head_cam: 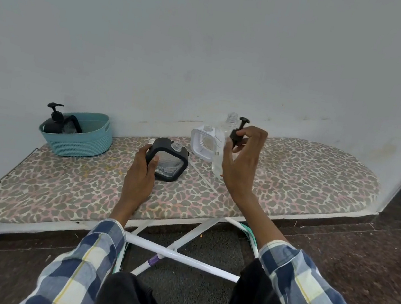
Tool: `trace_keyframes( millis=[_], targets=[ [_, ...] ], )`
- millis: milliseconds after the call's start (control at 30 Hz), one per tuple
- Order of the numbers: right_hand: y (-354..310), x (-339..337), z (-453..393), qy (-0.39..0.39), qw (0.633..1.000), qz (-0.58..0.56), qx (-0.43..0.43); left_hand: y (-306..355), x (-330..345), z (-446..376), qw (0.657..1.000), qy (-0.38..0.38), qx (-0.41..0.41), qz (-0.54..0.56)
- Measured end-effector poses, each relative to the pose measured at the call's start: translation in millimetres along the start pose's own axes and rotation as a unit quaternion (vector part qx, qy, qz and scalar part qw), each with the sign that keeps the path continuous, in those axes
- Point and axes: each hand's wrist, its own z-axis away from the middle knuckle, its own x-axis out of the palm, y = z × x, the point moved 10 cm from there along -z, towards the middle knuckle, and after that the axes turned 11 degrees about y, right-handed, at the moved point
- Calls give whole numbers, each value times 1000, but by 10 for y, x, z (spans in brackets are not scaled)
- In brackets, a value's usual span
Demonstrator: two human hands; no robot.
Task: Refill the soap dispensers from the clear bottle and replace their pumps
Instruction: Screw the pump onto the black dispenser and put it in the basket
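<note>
A black square soap dispenser (171, 162) with an open clear neck stands tilted on the ironing board (62, 184). My left hand (143, 170) grips its left side. My right hand (240, 162) is raised above the board and pinches a black pump (238, 131) by its collar, pump head up. Behind that hand stands the clear bottle (223, 142), uncapped, partly hidden by my fingers. A white square dispenser (202, 142) with an open neck stands to the left of the clear bottle.
A teal basket (78, 142) sits at the board's far left and holds a black pump bottle (54, 118) and another dark item. The wall runs right behind the board. White board legs (180, 256) cross below, over a dark floor.
</note>
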Motion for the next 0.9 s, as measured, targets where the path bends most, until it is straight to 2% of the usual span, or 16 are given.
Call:
trace_keyframes(
  millis=[133, 433, 733, 900],
  targets=[
    [-224, 367, 84, -51, 998, -33, -12, -35, 5, 4, 1000, -5, -10, -3],
    [-405, 915, 72, -66, 994, -80, 40, -34, -20, 11, 1000, 1, -23, 5],
    [-350, 1095, -34, -51, 992, -82, 83, -25, -56, 6, 1000, 5, -26, 3],
    [-222, 1177, 169, -92, 989, -62, 96, -35, -63, 19, 1000, 7, -20, 7]
  ],
)
